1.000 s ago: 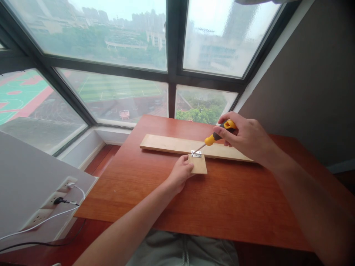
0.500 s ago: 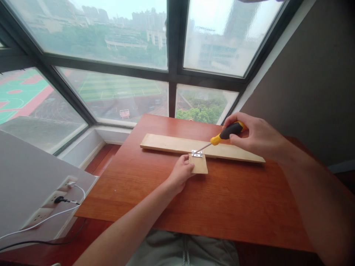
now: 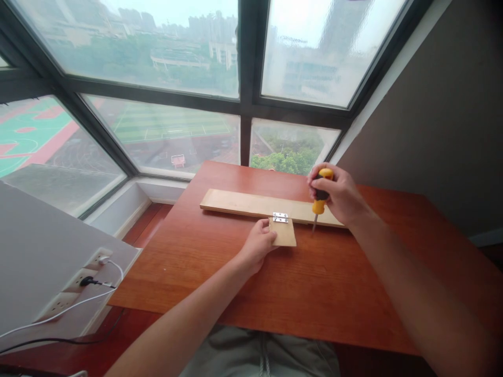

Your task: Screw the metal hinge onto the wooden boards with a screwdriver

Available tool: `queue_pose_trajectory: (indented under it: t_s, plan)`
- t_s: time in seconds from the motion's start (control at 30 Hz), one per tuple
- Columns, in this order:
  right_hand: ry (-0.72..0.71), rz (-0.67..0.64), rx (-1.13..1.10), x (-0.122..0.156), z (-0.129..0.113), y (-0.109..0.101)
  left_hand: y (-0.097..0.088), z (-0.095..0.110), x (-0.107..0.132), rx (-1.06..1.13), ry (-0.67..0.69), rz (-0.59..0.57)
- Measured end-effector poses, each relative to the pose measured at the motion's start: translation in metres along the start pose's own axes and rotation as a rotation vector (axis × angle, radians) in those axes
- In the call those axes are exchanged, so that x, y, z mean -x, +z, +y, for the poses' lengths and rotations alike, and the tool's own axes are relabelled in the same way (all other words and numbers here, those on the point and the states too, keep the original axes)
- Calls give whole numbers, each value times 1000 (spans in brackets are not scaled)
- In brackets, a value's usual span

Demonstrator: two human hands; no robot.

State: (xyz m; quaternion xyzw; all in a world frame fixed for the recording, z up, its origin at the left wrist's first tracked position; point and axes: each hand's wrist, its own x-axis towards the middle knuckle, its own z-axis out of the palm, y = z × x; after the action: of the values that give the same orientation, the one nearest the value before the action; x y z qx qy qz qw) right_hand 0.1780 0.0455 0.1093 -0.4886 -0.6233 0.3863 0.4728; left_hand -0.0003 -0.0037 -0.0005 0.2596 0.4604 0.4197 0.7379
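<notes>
My left hand (image 3: 257,245) rests closed against the left edge of a small square wooden piece (image 3: 283,233) on the red-brown table (image 3: 275,283). A small metal hinge (image 3: 280,217) joins that piece to a long wooden plank (image 3: 251,205) lying across the table behind it. My right hand (image 3: 340,196) is wrapped round a yellow and black screwdriver (image 3: 319,201), held upright with its tip pointing down at the table just right of the small piece, clear of the hinge.
Large windows (image 3: 165,78) stand behind the table and a brown wall (image 3: 432,115) rises at the right. At the lower left a white surface carries a power strip (image 3: 74,293) with plugged cables. The table's near edge runs close to my lap.
My right hand lifted the screwdriver tip off the hinge, swung the tool upright and drew it to the right of the small piece. My left hand stayed on the piece.
</notes>
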Motion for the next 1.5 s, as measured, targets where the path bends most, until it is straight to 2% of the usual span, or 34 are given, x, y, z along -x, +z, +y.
queue_pose_trajectory:
  t_s: [0.1,0.17,0.23,0.43,0.8,1.27,1.5]
  plan:
    - [-1,-201,550,5,10,23,0,0,-1,12,0,-4]
    - [-37,-243,970,8,19,38,-1,-1,-1,17,4,-12]
    - [12,-366,1210,8,28,50,-1,-1,-2,18,10,-21]
    - [34,-475,1259,4,43,63,-3,-3,-3,26,16,-34]
    - [-20,-616,1337,-3,25,64,-3,-3,-3,-31,17,-40]
    - [-214,-697,1301,-2,25,56,-1,0,-2,-14,-4,-43]
    - [-297,-749,1290,-2,26,52,-3,0,-4,-12,-5,-95]
